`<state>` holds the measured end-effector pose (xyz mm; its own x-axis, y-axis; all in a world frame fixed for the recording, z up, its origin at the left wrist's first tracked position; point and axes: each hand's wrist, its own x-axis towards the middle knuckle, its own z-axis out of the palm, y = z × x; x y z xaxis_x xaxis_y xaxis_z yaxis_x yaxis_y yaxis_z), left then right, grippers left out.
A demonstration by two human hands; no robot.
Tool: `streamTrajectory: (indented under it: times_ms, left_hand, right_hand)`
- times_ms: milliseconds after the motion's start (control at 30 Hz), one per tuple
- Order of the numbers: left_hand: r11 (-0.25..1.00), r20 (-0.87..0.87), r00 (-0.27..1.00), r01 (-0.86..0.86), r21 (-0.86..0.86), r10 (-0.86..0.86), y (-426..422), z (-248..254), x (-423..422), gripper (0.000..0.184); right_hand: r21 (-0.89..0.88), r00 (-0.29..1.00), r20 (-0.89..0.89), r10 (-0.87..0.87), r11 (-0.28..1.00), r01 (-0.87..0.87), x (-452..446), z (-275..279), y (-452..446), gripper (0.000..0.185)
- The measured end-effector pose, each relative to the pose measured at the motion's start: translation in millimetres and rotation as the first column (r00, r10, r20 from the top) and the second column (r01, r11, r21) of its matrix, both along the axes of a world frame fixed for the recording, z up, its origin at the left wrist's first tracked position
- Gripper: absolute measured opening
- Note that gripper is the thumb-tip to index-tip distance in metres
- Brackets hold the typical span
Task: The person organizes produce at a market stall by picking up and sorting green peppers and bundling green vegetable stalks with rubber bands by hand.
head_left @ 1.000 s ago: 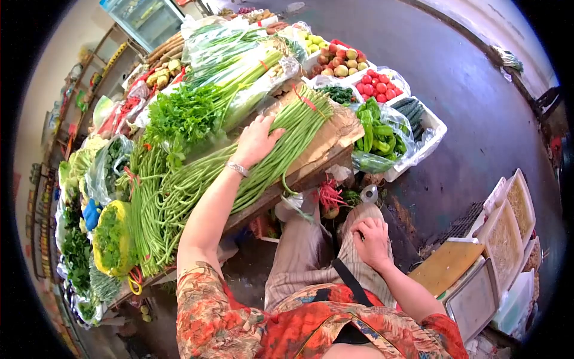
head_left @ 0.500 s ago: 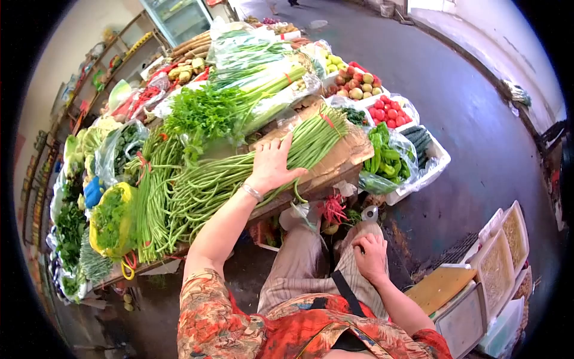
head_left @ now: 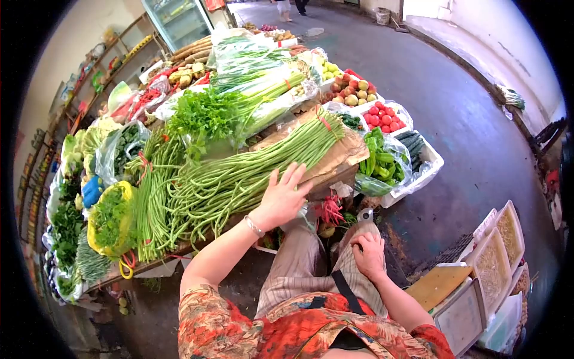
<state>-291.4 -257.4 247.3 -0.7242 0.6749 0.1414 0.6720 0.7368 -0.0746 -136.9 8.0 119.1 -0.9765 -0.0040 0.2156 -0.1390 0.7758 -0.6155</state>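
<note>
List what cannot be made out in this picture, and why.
All in the head view:
Left hand: its back hides the palm and any contact with the beans.
Right hand: its back hides the palm.
Far legs: the top edge cuts off the bodies.
Shelf goods: too small and blurred to name.

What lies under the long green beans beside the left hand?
A brown sheet shows beside the long green beans near their red band and seems to run beneath them. Under their middle, the beans hide whatever is there.

Vegetable shop; beans [head_left: 251, 173], tomatoes [head_left: 384, 117], fridge [head_left: 177, 23]
</note>
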Motion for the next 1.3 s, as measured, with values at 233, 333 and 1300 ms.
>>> streamTrajectory:
  times_ms: [233, 333, 1300]
  left_hand:
    - [0.995, -0.17, 0.981, 0.098, 0.013, -0.095, -18.2, -19.0, 3.2, 0.021]
    - [0.991, -0.238, 0.969, 0.094, 0.093, -0.07, -13.6, -17.5, 6.3, 0.013]
    - [0.749, -0.161, 0.909, -0.206, 0.63, 0.385, -53.1, -18.3, 49.3, 0.005]
  right_hand:
    - [0.036, 1.0, 0.002, -0.008, 0.999, 0.008, 2.1, -2.5, 0.6, 0.008]
    - [0.031, 1.0, 0.003, -0.004, 1.0, 0.004, 3.5, -0.3, 1.0, 0.008]
    - [0.215, 0.867, -0.184, 0.463, 0.88, -0.424, -148.8, 83.7, -144.4, 0.053]
